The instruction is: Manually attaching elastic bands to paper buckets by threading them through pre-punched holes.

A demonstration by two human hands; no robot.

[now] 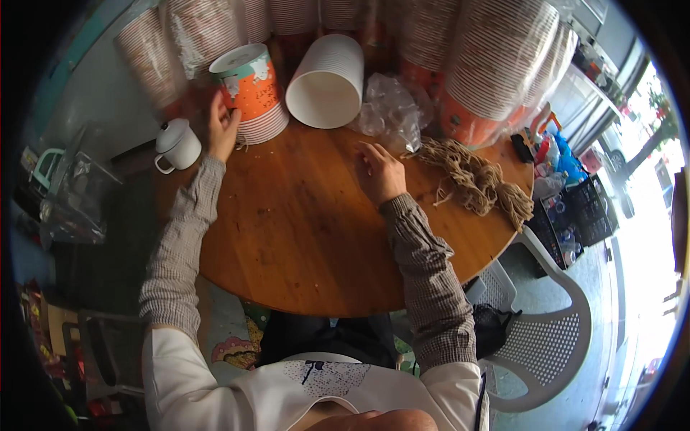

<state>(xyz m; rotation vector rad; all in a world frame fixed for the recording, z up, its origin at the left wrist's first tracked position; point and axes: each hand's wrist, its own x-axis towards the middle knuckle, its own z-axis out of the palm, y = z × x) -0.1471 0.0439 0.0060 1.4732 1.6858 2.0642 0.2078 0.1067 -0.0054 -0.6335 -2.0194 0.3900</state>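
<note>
While the left hand (pixel 221 129) rests open-fingered against an upside-down stack of orange printed paper cups (pixel 253 90) at the round wooden counter (pixel 302 230), the right hand (pixel 381 172), grip loosely spread and empty, lies near a bundle of twine handles (pixel 471 176).

The desk (pixel 302 230) is warm reddish-brown wood. The cup stack (pixel 253 90) is orange with white figures and a pale teal band, ribbed white below. The cup (pixel 327 82) lying beside it is plain white (inside too). The mug (pixel 177 144) is white. The twine (pixel 471 176) is tan. Both sleeves (pixel 424 266) are a fine brown-and-white check. The chair (pixel 546 337) is white with a perforated pattern.
</note>
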